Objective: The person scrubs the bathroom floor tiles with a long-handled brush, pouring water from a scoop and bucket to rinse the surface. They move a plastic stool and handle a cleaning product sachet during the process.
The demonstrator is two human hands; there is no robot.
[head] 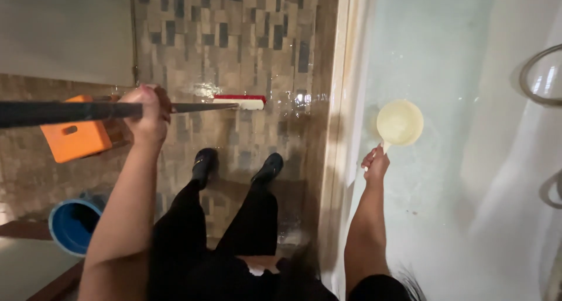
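My left hand [149, 115] is closed around the dark long handle [70, 111] of a floor brush. Its red and white head [240, 101] rests on the wet tiled floor ahead of my feet. My right hand [375, 163] reaches over the tub edge and grips the short handle of a pale yellow dipper [400, 123]. The dipper hangs over the water inside the white bathtub [497, 160]. My black shoes [205, 160] stand on the tiles between the two hands.
An orange plastic stool [76, 138] sits at the left, with a blue bucket [73, 225] below it. The tub rim [339, 160] runs down the middle. Curved metal fittings [538, 73] show at the right edge of the tub.
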